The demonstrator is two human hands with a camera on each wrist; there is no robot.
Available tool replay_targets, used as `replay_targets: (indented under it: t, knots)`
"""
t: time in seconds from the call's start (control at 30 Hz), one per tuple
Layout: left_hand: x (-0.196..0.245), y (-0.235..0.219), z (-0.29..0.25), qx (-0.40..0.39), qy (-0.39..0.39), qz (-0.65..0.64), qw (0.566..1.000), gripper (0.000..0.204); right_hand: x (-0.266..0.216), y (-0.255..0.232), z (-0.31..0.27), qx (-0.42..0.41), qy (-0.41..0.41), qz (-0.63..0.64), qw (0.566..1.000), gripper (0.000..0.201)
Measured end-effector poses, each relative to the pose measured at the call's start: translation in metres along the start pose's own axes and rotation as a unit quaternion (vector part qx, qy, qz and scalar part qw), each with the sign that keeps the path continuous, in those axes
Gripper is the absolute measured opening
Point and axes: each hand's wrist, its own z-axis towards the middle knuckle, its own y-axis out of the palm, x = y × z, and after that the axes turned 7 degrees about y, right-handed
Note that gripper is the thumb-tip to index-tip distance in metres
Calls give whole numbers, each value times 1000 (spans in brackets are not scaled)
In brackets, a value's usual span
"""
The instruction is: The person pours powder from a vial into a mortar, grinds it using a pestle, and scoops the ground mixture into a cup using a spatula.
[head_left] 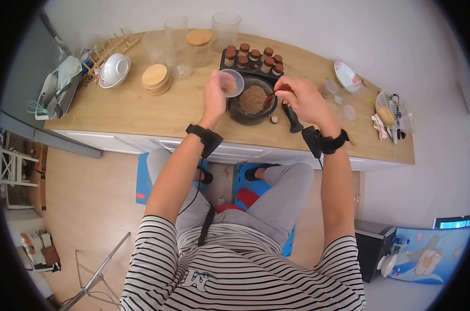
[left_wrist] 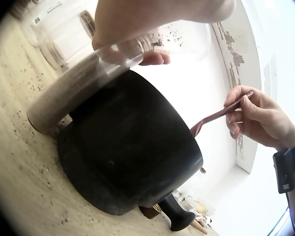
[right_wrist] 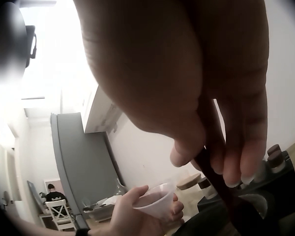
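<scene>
My left hand (head_left: pixel 212 103) holds a small clear plastic cup (head_left: pixel 236 80), tilted at the left rim of a black mortar (head_left: pixel 247 117). Brown powder (head_left: pixel 252 98) lies inside the mortar. From the right, my right hand (head_left: pixel 306 103) pinches the handle of a dark red spoon (left_wrist: pixel 216 116), whose lower end dips into the mortar. A black pestle (head_left: pixel 293 119) lies on the counter to the mortar's right, near a small round lid (head_left: pixel 274 119). In the left wrist view, a clear tube (left_wrist: pixel 69 93) of brownish powder stands beside the mortar.
Behind the mortar stands a black rack (head_left: pixel 229 65) of brown-capped jars. Glass jars with wooden lids (head_left: pixel 155 76) and a white bowl (head_left: pixel 114 71) are to the left. A floral dish (head_left: pixel 347 76) and a wire basket (head_left: pixel 389 110) sit to the right on the wooden counter (head_left: pixel 183 114).
</scene>
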Motion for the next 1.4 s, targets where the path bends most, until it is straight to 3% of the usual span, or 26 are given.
replay_targets:
  t: [0.07,0.13,0.23,0.27,0.33,0.47,0.57,0.67,0.73,0.77,0.83,0.87,0.93,1.07,1.13,1.17,1.23,1.27,1.33,1.4]
  knots:
    - [-1,1,2,-11,5,10,1000,57,3,0,2,-20,12,-24,999,7]
    - [-5,2,3,-1,-1,3,1000,57,14,10,4,5,-97,-98,990,7]
    - [-4,1,2,-2,12,1,1000,57,18,18,5,32,-121,-37,991,8]
    - [-3,0,2,1,11,2,1000,57,14,16,3,29,-122,-36,991,8]
    - [-1,1,2,-6,-2,2,1000,56,4,5,-3,23,-42,-61,997,8]
    - [-4,3,3,-2,5,2,1000,56,23,14,2,21,-96,-101,990,10]
    - [-6,0,3,1,-5,-10,1000,56,23,19,5,35,-97,-22,994,9]
    - [-7,1,2,-2,-4,-18,1000,56,21,18,7,96,-62,33,993,10]
    - [-6,3,3,6,-7,-17,1000,56,27,26,9,199,-125,-11,972,12]
    - [-4,4,3,5,-6,-18,1000,56,31,28,9,200,-126,-12,972,12]
    - [-1,3,2,7,-4,-6,1000,56,38,35,7,119,-56,0,991,15]
    - [0,2,2,9,-4,-5,1000,56,39,35,6,117,-57,1,991,15]
    - [0,2,1,-3,5,1,1000,57,41,36,3,179,11,92,979,19]
    - [1,3,3,-6,4,6,1000,57,56,44,0,198,63,54,977,22]
    - [0,2,2,-5,2,8,1000,58,71,61,0,207,111,195,952,27]
    - [-1,2,2,-5,2,8,1000,58,74,68,1,208,111,195,952,27]
    - [-1,2,3,-8,6,7,1000,58,80,82,3,224,161,344,898,28]
    - [0,2,3,-10,7,8,1000,58,80,86,4,226,160,345,897,28]
    - [2,3,2,-7,5,12,1000,58,80,92,6,239,196,422,852,27]
    - [4,3,2,-9,5,9,1000,58,72,92,6,244,199,430,846,27]
